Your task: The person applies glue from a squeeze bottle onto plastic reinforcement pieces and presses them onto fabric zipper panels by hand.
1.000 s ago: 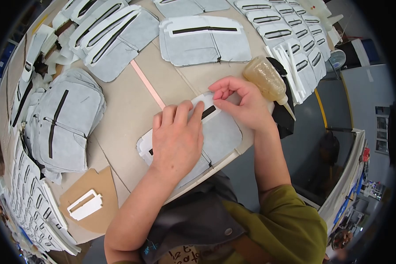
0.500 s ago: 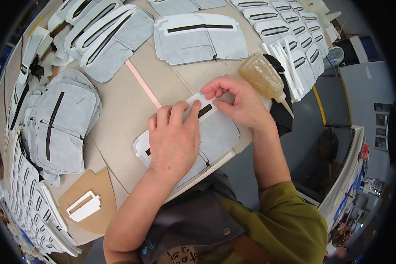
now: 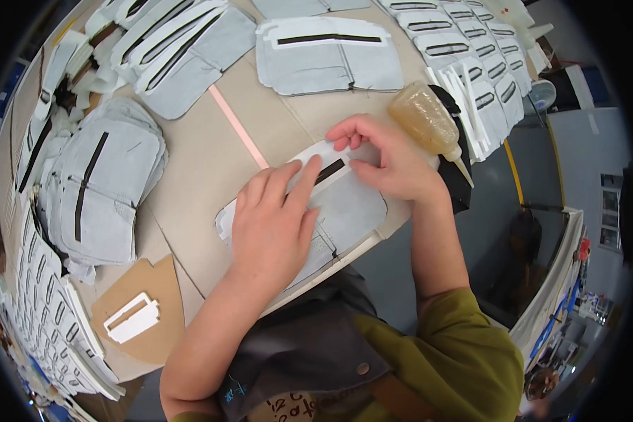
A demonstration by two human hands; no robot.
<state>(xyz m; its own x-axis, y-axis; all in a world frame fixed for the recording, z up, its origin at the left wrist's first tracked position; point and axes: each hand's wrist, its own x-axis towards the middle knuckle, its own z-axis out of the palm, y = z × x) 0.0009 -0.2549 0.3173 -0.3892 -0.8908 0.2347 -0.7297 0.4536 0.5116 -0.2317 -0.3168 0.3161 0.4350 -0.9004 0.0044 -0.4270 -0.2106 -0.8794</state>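
A pale grey fabric panel (image 3: 355,204) lies on the table near its front edge. Along its upper side runs a white strip (image 3: 322,150) framing a black slot (image 3: 330,171). My left hand (image 3: 271,225) rests over the panel's left half, fingers spread and covering part of the slot. At the panel's upper right corner is my right hand (image 3: 399,163), its fingers bent and its thumb apart from them, touching the end of the white strip. Neither hand visibly grips anything.
A glue bottle (image 3: 425,119) lies on a black item beyond my right hand. Stacked grey panels (image 3: 105,190) are at the left, with more panels (image 3: 329,60) at the back. A white frame piece (image 3: 132,318) sits on brown card (image 3: 165,295). A pink strip (image 3: 235,126) crosses the table (image 3: 190,218).
My left hand's fingers have lifted and spread slightly on the panel. My right hand stays at the corner, shifted a little. The whole view has moved slightly.
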